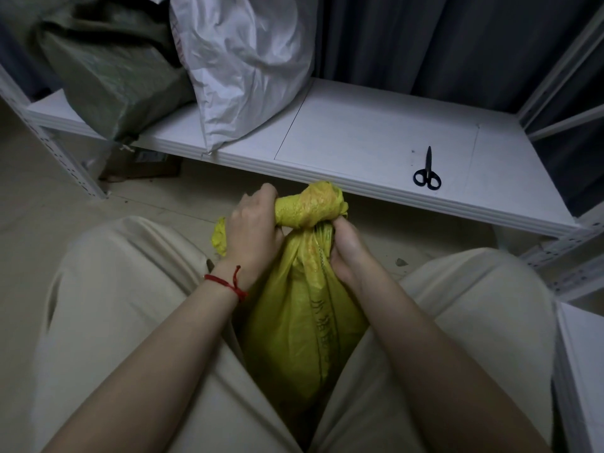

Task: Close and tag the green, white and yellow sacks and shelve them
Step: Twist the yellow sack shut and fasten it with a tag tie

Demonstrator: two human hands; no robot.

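1. A pale floor [39,204] runs under a white shelf rack, with a dark curtain [441,37] behind it.
2. Nearest, the yellow sack [294,322] stands upright between the person's knees, which are in beige trousers.
3. The left hand [251,230], with a red string bracelet [228,284] at the wrist, has its fingers wrapped round the sack's twisted top.
4. The right hand [346,246] clamps its fingers round the gathered neck just beneath that twist.
5. Beyond, black scissors [427,173] lie with blades together on the right of the shelf board [359,132].
6. Farthest, at the board's left, the white sack [245,67] leans against the green sack [108,70]. A cardboard box [143,166] sits on the floor below.
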